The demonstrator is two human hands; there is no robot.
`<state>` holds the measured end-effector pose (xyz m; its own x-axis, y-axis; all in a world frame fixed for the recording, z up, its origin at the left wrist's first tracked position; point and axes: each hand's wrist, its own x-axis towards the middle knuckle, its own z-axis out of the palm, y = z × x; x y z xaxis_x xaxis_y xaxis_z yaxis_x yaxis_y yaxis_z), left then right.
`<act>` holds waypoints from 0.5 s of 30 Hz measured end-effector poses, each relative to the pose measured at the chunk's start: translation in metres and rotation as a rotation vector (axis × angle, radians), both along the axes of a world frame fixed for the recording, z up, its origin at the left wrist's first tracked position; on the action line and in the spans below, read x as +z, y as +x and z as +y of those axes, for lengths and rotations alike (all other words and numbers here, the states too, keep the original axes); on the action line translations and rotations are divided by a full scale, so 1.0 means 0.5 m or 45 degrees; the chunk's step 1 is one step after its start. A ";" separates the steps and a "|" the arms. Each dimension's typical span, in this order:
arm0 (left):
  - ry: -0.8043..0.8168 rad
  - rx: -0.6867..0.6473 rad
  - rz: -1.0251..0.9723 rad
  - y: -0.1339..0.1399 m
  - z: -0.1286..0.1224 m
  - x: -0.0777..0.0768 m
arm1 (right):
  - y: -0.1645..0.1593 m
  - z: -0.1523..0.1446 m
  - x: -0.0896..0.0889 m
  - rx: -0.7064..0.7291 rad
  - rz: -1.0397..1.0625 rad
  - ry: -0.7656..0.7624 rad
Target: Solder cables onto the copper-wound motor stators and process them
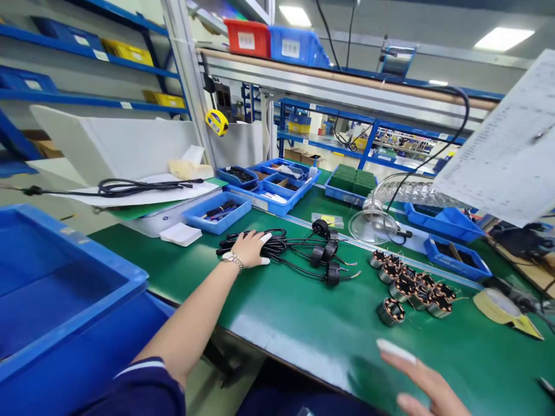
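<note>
My left hand point(249, 249), with white finger covers and a metal watch on the wrist, is closed over a coiled bundle of black cables point(275, 245) on the green bench. The cables run right to several round black caps point(333, 273) with bare wire ends sticking out. My right hand point(422, 378) is at the lower right, partly cut off by the frame. Its fingers are apart, a white cover is on one of them, and nothing shows in it. Beyond it stands a group of copper-wound motor stators point(407, 286), one of them point(391, 312) slightly apart at the front.
A large blue bin point(108, 266) stands at the left. Blue trays point(219, 214) with tools and parts line the back. A clear funnel-shaped hood point(373, 226) on a foil duct and a tape roll point(498, 303) are at the right. A sheet point(498, 144) hangs above.
</note>
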<state>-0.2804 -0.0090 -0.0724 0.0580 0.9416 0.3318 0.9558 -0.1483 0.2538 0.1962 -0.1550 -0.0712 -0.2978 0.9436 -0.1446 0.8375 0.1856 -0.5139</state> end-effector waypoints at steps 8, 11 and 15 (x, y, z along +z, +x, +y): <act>-0.049 -0.126 0.128 0.033 -0.080 -0.018 | -0.339 0.388 0.137 0.552 -0.342 0.617; -0.235 -0.219 0.036 0.032 -0.111 -0.021 | -0.393 0.463 0.103 0.601 -0.433 0.589; -0.330 -0.240 -0.088 0.007 -0.111 -0.027 | -0.405 0.461 0.072 0.573 -0.522 0.435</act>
